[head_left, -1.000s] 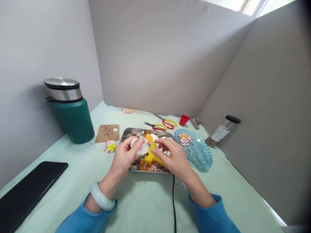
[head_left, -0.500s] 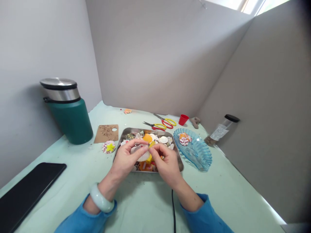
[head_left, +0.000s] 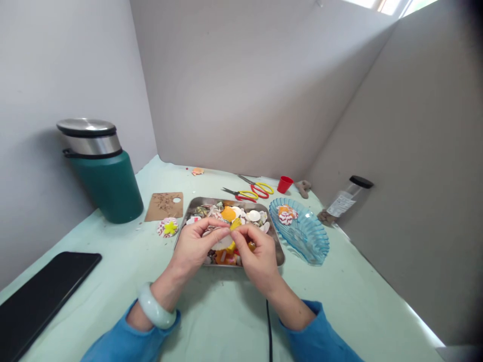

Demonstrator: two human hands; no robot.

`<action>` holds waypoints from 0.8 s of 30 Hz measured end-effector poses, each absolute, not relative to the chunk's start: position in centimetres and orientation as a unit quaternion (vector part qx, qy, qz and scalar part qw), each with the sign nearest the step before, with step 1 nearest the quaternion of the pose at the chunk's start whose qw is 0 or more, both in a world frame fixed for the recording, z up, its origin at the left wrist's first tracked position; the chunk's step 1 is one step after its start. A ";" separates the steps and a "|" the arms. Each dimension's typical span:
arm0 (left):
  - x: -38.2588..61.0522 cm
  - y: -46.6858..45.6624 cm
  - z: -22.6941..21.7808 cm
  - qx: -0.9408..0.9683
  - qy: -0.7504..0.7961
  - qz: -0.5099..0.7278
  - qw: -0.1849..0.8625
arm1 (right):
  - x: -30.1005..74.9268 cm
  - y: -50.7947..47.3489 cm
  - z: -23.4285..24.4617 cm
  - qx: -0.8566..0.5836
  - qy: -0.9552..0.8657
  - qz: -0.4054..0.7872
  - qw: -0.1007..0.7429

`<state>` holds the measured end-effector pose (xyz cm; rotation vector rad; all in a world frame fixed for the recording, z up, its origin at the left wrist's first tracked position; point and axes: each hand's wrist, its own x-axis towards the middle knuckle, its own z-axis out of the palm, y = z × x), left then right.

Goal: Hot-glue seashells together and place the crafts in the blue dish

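Over the metal tray (head_left: 280, 254), my left hand (head_left: 196, 244) and my right hand (head_left: 258, 254) meet fingertip to fingertip. Both are closed in a pinch. Whatever sits between the tips is too small and covered to name. Beneath my left thumb shows a pale, flat, shell-like piece (head_left: 222, 243); I cannot tell whether it is held or lies in the tray. Seashells fill the tray, among them a white shell (head_left: 253, 215) and an orange shell (head_left: 228, 214). A yellow piece (head_left: 236, 223) shows just behind the fingertips.
Left: a green bottle (head_left: 109, 186), a black phone (head_left: 49, 296), a brown card (head_left: 164, 206) and a shell disc with a yellow star (head_left: 168, 228). Behind: scissors (head_left: 247, 195) and a red cup (head_left: 285, 184). Right: a blue glass dish (head_left: 311, 239) and a clear jar (head_left: 343, 201).
The view has shifted slightly. A tiny red speck seen earlier between my left thumb and finger no longer shows. Both hands stay pinched together in nearly the same place.
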<state>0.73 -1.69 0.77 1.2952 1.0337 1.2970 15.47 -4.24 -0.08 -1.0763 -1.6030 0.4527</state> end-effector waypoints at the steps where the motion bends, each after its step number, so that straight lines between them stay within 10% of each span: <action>1: 0.7 -1.6 0.6 0.530 0.429 0.536 0.498 | 15.4 -4.2 -0.1 -0.451 -0.680 0.183 0.548; 24: 0.6 -1.4 0.2 0.495 0.390 0.545 0.554 | 15.2 -4.2 -0.7 -0.463 -0.726 0.109 0.496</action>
